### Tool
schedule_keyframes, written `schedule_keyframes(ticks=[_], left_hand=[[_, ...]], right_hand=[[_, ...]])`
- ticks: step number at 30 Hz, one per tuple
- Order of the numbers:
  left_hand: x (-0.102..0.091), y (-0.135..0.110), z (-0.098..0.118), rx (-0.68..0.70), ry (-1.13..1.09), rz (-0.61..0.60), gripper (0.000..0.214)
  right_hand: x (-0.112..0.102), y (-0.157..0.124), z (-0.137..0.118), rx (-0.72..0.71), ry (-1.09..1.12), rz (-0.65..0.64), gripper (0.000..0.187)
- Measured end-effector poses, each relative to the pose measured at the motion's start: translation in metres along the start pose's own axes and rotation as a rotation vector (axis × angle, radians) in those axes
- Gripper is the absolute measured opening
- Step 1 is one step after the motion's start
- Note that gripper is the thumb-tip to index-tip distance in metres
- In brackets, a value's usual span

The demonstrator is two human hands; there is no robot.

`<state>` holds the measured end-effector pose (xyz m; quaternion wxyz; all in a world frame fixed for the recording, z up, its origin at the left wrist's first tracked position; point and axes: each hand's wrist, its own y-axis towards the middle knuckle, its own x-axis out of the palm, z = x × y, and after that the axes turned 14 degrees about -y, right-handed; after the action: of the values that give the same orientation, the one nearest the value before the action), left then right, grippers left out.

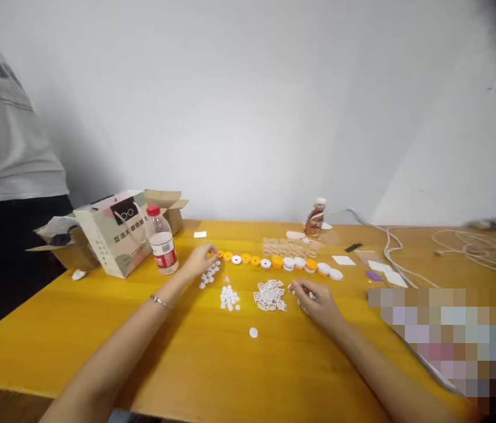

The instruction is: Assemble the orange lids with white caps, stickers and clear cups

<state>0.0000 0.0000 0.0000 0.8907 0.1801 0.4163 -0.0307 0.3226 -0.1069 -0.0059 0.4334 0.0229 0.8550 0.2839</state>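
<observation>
My left hand [202, 260] reaches to the left end of a row of orange and white discs, some with a hole in the middle. Its fingers are pinched beside the end orange ring [220, 254]; what lies between them is hidden. Below that hand is a line of small white pieces [209, 275]. My right hand [318, 304] is closed to the right of a pile of white openwork pieces [269, 295], with bits of white showing at its fingers. A heap of small white pieces [229, 298] lies between the hands. Nearer me is one flat white disc [253, 332].
Left stand a red-capped bottle [163, 249], a paper bag [118, 235] and cardboard boxes [168, 205]. Behind the row are clear plastic cups [289, 247] and a brown bottle [315, 217]. White cables [391, 247] and cards [343, 260] lie right. Another person [10, 129] stands left.
</observation>
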Motion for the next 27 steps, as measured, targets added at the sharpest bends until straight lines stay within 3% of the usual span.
schedule_keyframes(ticks=[6, 10, 13, 16, 18, 22, 24, 27], left_hand=[[0.004, 0.037, -0.005, -0.080, 0.016, -0.093, 0.016], [0.007, 0.041, 0.001, -0.114, 0.044, -0.093, 0.014], [-0.002, 0.036, 0.015, -0.103, 0.061, -0.039, 0.013], [-0.015, 0.016, 0.039, -0.028, 0.046, -0.009, 0.018], [-0.019, -0.008, 0.059, 0.061, 0.011, -0.050, 0.022], [-0.008, -0.069, 0.095, 0.446, -0.195, -0.356, 0.026], [0.001, -0.092, 0.104, 0.512, -0.210, -0.434, 0.029], [0.013, -0.108, 0.108, 0.548, -0.202, -0.494, 0.030]], right_hand=[[-0.002, 0.000, 0.002, -0.018, -0.021, -0.002, 0.032], [-0.004, -0.001, 0.000, -0.023, -0.039, -0.002, 0.032], [-0.004, -0.001, -0.001, -0.033, -0.040, -0.012, 0.033], [-0.004, -0.001, -0.002, -0.044, -0.062, 0.004, 0.033], [-0.004, -0.001, -0.003, -0.061, -0.072, 0.004, 0.034], [-0.003, -0.002, -0.006, -0.084, -0.070, -0.014, 0.035], [-0.004, -0.003, -0.008, -0.084, -0.072, -0.020, 0.036], [-0.006, -0.003, -0.010, -0.084, -0.069, -0.021, 0.037]])
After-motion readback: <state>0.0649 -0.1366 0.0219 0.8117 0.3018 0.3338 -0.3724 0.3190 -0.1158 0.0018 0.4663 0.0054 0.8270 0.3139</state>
